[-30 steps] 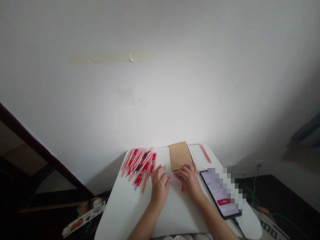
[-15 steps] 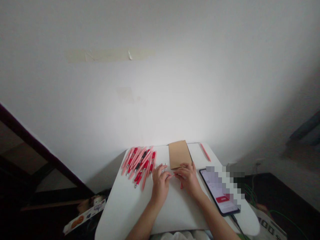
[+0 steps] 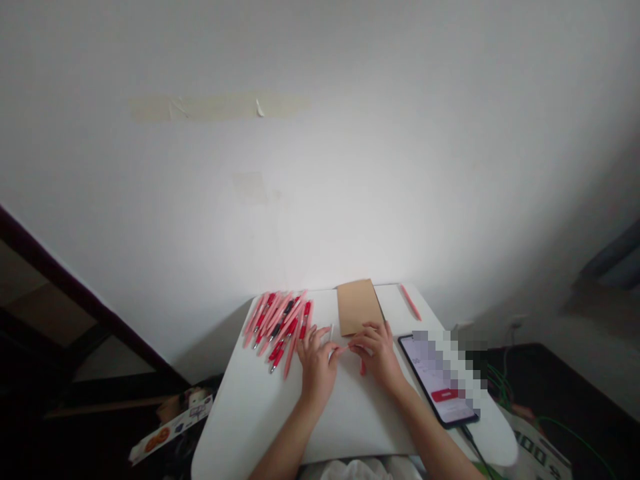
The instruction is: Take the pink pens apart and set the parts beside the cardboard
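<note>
Close together over the middle of the white table, my left hand (image 3: 319, 367) and my right hand (image 3: 379, 357) both pinch a small pink pen part (image 3: 345, 348) between thumb and fingers. Its exact shape is too small to make out. A thin whitish stick, like a pen refill (image 3: 332, 331), shows by the fingers of my left hand; whether they touch it I cannot tell. Under my right hand a red-pink piece (image 3: 363, 367) is partly hidden. Left of my left hand lies a pile of pink, red and black pens (image 3: 280, 327).
A brown cardboard-like booklet (image 3: 360, 307) lies beyond my right hand. One pink pen (image 3: 411, 302) rests at the far right of the white table (image 3: 350, 427). A phone (image 3: 437, 383) with a cable lies on the right. The wall (image 3: 320, 200) rises behind the table.
The fingers of my left hand have spread slightly to the left, and more of the whitish stick shows. Both hands still pinch the small pink pen part.
</note>
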The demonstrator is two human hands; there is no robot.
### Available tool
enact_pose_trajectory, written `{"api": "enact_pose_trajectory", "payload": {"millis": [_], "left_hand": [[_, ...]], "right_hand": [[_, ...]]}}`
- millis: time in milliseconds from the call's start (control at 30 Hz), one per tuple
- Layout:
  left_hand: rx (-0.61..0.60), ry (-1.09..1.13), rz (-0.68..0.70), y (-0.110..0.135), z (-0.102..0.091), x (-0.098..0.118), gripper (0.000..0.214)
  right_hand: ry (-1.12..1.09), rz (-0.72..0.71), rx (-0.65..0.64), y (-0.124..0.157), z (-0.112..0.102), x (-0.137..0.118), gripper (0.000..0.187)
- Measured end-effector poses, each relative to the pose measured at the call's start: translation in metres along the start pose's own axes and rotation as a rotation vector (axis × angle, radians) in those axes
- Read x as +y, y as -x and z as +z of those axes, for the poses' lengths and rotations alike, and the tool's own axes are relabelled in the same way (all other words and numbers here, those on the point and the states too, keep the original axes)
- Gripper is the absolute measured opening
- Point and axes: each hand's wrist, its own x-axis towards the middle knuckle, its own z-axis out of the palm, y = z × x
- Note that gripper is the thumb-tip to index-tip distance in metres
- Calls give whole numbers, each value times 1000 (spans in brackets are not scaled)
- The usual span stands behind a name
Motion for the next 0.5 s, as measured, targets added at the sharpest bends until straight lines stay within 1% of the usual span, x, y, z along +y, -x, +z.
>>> {"api": "enact_pose_trajectory", "payload": {"millis": [167, 500], "left_hand": [[-9, 28, 10, 0, 1, 0, 9], [-11, 120, -4, 1, 4, -4, 7]], "right_hand": [[26, 2, 16, 0, 2, 2, 10], [38, -1, 47, 1, 5, 9, 6]]}}
